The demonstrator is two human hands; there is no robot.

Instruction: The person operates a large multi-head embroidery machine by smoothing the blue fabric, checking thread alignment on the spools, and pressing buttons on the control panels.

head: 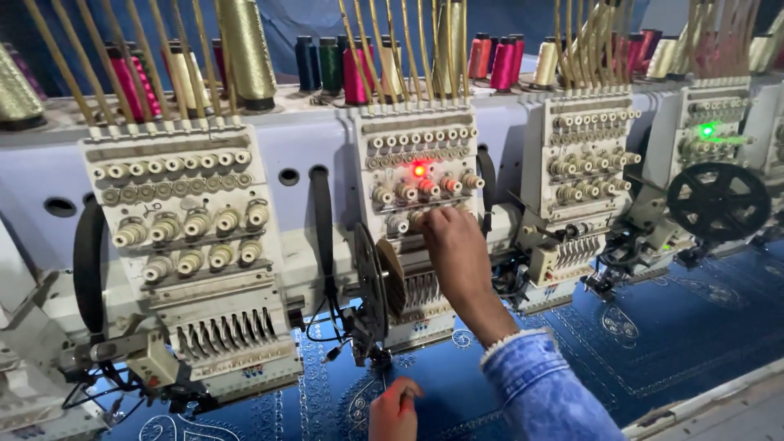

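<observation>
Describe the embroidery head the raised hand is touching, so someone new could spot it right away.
A long pale multi-head embroidery machine stands over blue fabric. Counting from the left, the second full head sits near the middle, and the right hand reaches its tension knobs. It alone shows a red light; a head further right glows green.

A single head-worn view is given, aimed forward and slightly down at the row of embroidery heads [416, 204]. The blue fabric [653, 343] is seen close, at arm's reach
</observation>
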